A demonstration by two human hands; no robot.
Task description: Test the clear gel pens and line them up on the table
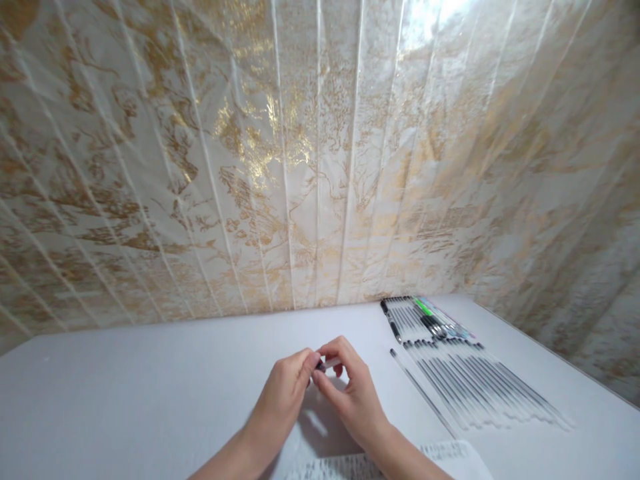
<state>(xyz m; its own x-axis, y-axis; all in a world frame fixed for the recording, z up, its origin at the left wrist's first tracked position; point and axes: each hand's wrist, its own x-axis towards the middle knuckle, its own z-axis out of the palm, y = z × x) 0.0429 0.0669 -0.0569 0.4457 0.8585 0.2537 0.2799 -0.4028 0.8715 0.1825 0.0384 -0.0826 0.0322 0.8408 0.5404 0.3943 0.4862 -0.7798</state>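
Marked paper (345, 467) lay nearest; left hand (286, 381) and right hand (354, 381) pinched a slim piece (330, 363) between them, apparently for steadiness; dark-tipped rods (480, 383) at right lay aligned, probably for easy reach.

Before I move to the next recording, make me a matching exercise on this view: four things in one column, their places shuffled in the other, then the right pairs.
Things
1. left hand
2. bright green item
3. lone dark-tipped stick
4. white sheet with dark marks

Places
A. at the picture's bottom edge
B. just left of the row of similar sticks
C. at a small object, with the right hand
D. among pens at the table's far side

Pairs: 1-C, 2-D, 3-B, 4-A
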